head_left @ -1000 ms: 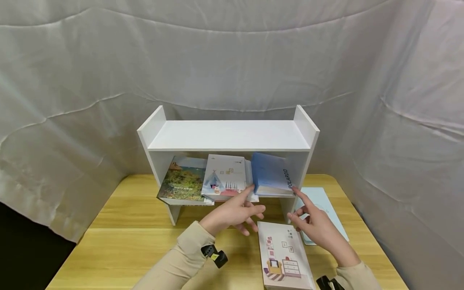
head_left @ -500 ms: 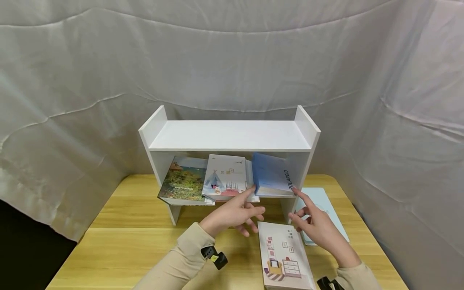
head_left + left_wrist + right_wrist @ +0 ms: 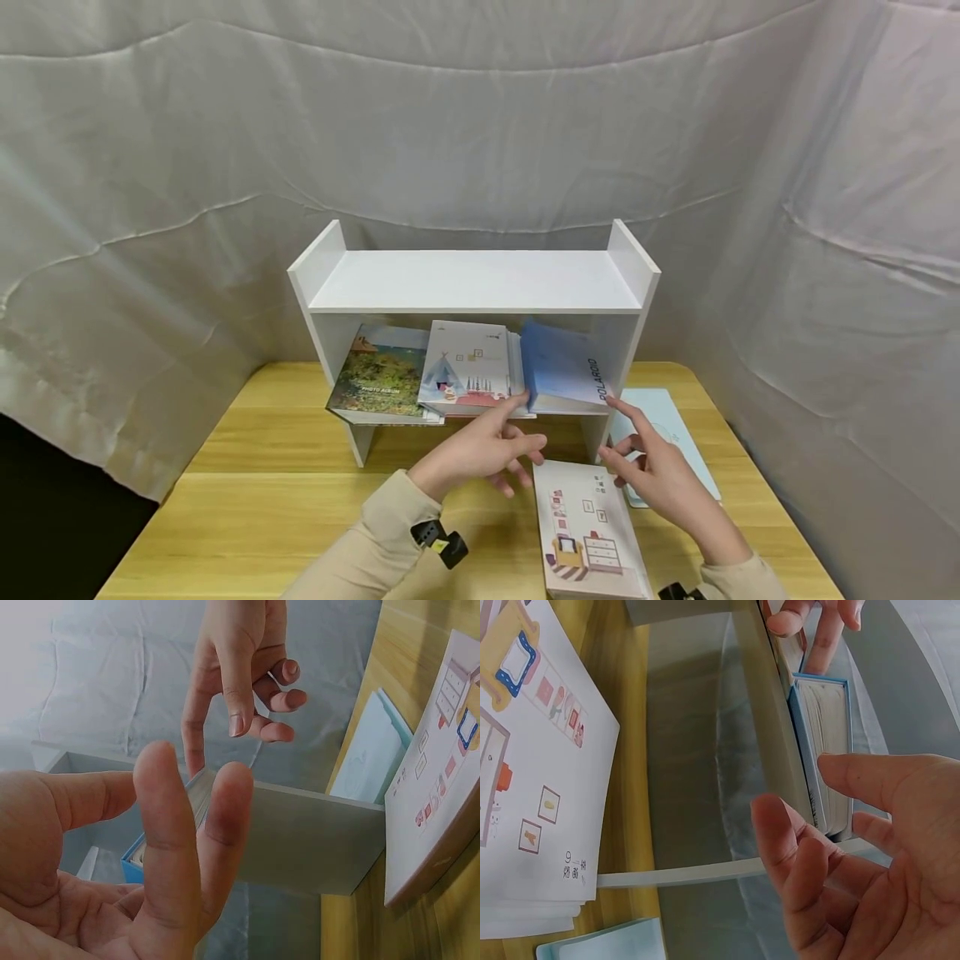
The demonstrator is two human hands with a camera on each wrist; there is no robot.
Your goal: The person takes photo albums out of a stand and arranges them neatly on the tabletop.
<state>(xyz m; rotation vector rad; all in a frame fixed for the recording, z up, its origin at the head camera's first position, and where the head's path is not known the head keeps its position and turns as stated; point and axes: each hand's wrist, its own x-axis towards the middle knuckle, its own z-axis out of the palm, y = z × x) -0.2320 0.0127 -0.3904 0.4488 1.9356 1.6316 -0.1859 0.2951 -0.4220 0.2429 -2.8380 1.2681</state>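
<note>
A blue album [image 3: 562,367] marked POLAROID lies on the lower level of a white two-tier shelf [image 3: 472,280], at its right end. My left hand [image 3: 476,454] reaches its extended index finger to the album's front left corner, the other fingers loosely bent. At the front right corner is the index fingertip of my right hand [image 3: 660,475], thumb and other fingers relaxed. In the right wrist view the page edges of the blue album [image 3: 826,727] face the camera, with my right index fingertip over them. Neither hand grips anything.
Left of the blue album lie a tent-pattern album [image 3: 467,362] and a landscape photo album [image 3: 386,371], both jutting past the shelf front. A white album with furniture drawings [image 3: 588,529] lies on the wooden table [image 3: 247,508]. A pale blue book [image 3: 675,429] lies beside the shelf's right leg.
The blue album has come slightly forward, toward me, its front edge now lower in the head view. Both hands have shifted a little with it; the other albums stay put.
</note>
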